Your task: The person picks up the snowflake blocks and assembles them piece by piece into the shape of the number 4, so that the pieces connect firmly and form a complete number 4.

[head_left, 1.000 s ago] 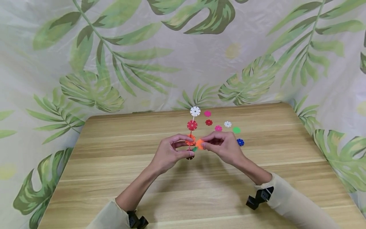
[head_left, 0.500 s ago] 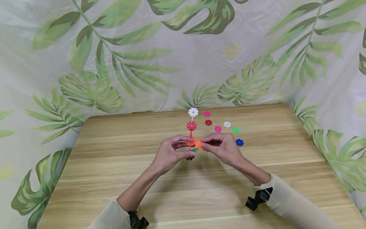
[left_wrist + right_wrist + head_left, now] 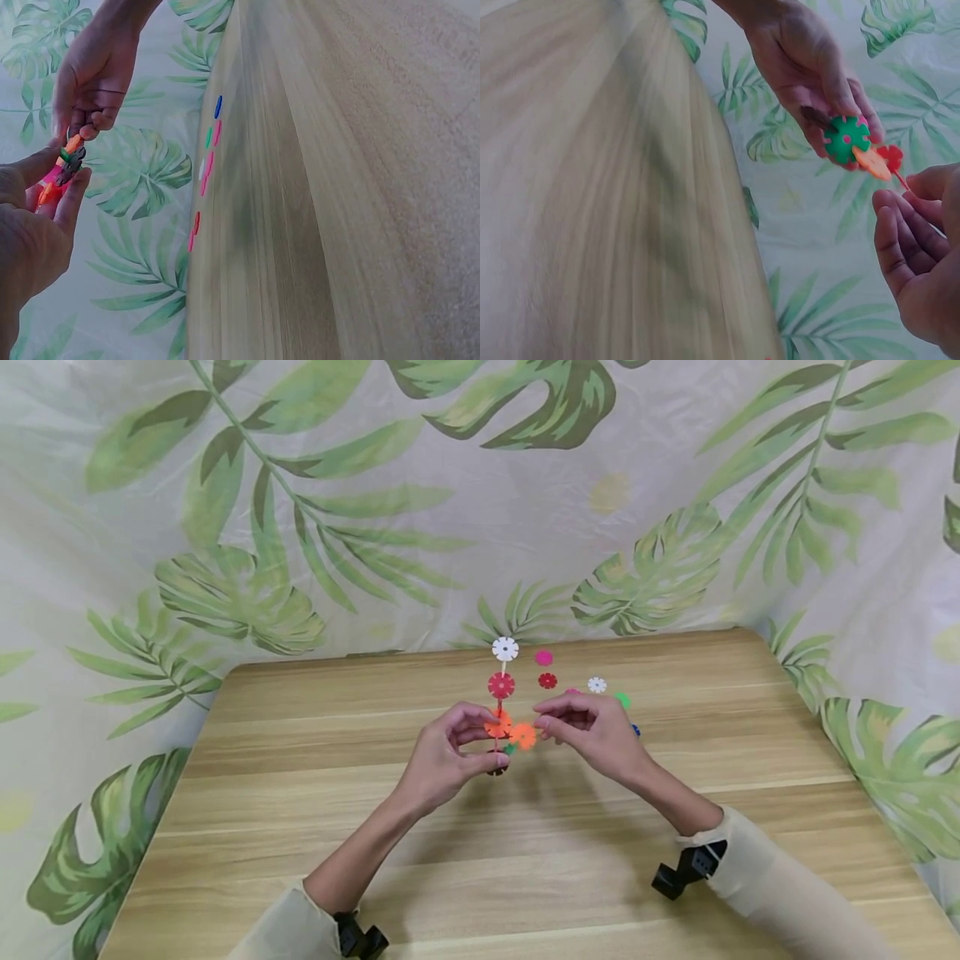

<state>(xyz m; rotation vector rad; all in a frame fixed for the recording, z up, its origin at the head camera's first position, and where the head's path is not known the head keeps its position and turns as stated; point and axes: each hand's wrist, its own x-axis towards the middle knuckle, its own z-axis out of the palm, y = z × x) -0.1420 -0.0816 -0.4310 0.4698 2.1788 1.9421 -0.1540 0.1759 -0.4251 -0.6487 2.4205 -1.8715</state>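
In the head view my left hand holds a chain of notched plastic interlocking discs between thumb and fingers. A white disc tops the chain, with a red disc beneath it. Lower down are an orange disc partly covered by my fingers and a dark disc at the thumb. A green disc shows best in the right wrist view. From it a second orange disc sticks out to the right. My right hand is just beside that disc, its fingers loosely bent and apparently holding nothing.
Loose discs lie on the wooden table behind and beside the right hand: pink, red, white and green. Another pink and a blue one are partly covered by that hand. A leaf-patterned cloth hangs behind.
My right hand has let go of the orange disc and moved slightly right and up. The disc stays attached to the chain. My left hand keeps its grip, and the chain shifts slightly left.
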